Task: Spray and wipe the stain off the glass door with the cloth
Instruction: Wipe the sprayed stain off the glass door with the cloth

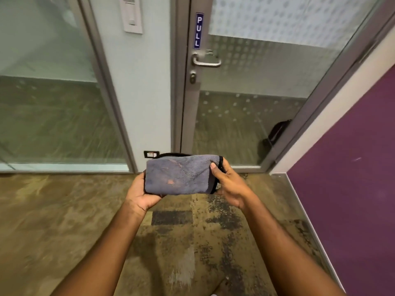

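Above the mottled carpet (85, 221), both hands hold a folded grey cloth (179, 175) with a black edge. Left hand (140, 194) cups one end; right hand (229, 185) pinches the other. Reddish marks, maybe stains, show on it. Behind stands the glass door (267, 82) with a metal handle (206, 60) and PULL sign (199, 30).

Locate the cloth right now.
In the head view, the folded grey cloth sits low at centre, held at its ends by the left hand and right hand, in front of the glass door below its handle.
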